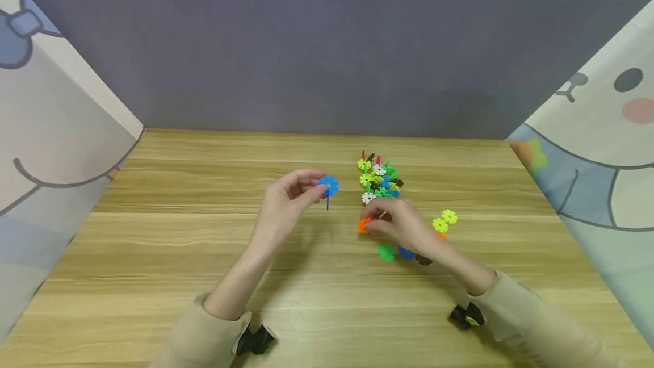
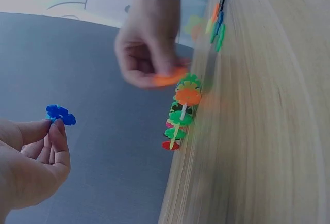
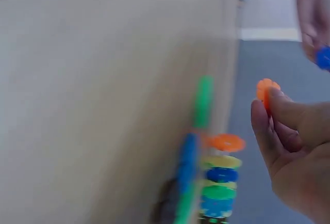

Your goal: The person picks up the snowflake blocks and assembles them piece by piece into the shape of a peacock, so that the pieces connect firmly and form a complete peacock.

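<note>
Blue notched discs [image 1: 329, 185] – two, apparently slotted crosswise – are at the fingertips of the left grip [image 1: 286, 200], raised above the counter [image 1: 204, 243]. I have that grip pinched narrow on them; the right grip [image 1: 401, 223] pinches an orange disc [image 1: 364, 226] likewise, just on the near side of a coloured cluster [image 1: 380, 179]. If joining orange to blue, I'd steady the blue, turn the orange edge-on, meet notch with notch, push straight. Green disc [image 1: 386, 252] lies loose on my side of the right grip. Hard to read: right grip covers part of the orange rim; forearm [image 1: 462, 266] partly hides a brown disc [image 1: 423, 260]; right-wrist view smears the cluster and cuts off the left grip.
</note>
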`<state>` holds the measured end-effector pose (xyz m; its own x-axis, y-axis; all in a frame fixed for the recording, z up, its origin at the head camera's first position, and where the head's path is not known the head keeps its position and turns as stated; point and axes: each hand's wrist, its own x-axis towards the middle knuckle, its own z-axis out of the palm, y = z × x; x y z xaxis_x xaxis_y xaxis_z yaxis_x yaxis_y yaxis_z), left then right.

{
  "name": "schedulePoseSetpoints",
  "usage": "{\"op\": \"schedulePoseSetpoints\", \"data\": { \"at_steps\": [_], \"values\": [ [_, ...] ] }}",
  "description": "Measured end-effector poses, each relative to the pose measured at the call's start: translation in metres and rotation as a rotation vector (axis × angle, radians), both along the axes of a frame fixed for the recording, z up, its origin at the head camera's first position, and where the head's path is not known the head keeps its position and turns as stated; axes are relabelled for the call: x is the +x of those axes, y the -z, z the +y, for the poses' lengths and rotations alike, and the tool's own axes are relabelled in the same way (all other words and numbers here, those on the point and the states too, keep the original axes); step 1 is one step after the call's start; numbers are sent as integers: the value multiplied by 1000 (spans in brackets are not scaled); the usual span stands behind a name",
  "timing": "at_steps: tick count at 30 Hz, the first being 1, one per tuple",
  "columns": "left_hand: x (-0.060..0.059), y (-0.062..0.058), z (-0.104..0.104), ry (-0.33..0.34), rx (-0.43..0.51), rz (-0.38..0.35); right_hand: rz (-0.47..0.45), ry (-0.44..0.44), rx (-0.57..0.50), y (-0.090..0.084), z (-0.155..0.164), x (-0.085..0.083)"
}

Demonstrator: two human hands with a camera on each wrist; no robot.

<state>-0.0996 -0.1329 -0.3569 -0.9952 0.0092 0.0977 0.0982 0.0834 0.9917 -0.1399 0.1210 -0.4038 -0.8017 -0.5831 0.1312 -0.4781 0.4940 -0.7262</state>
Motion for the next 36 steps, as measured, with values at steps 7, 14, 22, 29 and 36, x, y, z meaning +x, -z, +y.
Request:
{"op": "schedulePoseSetpoints", "data": {
  "at_steps": [7, 14, 22, 29, 36],
  "values": [
    [1, 0, 0, 14, 8, -43, -68, 184, -297, -33, -4, -4],
    [3, -2, 2, 41, -23, -24, -70, 183, -521, -44, -19, 0],
    [4, -3, 3, 89, -71, -36, -17, 142, -542, -43, -25, 8],
    [3, -2, 5, 118, -30, -42, -45, 92, -590, -41, -31, 11],
    [3, -1, 5, 103, -77, -14, 17, 90, -554, -40, -32, 13]
  ]
}}
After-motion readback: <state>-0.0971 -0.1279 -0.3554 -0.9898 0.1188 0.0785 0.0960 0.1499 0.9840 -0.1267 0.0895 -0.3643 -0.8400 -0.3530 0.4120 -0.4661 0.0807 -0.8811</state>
